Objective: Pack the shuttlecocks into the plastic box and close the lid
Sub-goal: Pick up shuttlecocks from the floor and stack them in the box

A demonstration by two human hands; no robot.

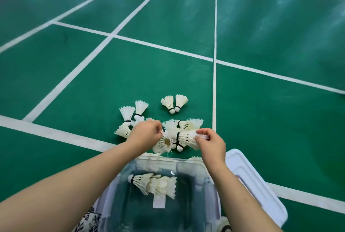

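Several white feather shuttlecocks [174, 103] lie scattered on the green court floor beyond the box. My left hand [145, 134] pinches the feather rim of one shuttlecock [164, 143], its open skirt facing me. My right hand [211, 143] pinches the feathers of another shuttlecock [186, 138], which lies sideways with its cork to the left. Both are held just above the pile. The clear plastic box [210, 179] stands open below my arms, with several shuttlecocks [156, 185] nested in a row inside. Its white lid [257, 185] lies on the floor to the right.
White court lines [214, 82] cross the green floor. A patterned black-and-white fabric [87, 220] shows at the bottom left beside the box. A small dark wheel-like part [226, 228] shows at the box's lower right corner.
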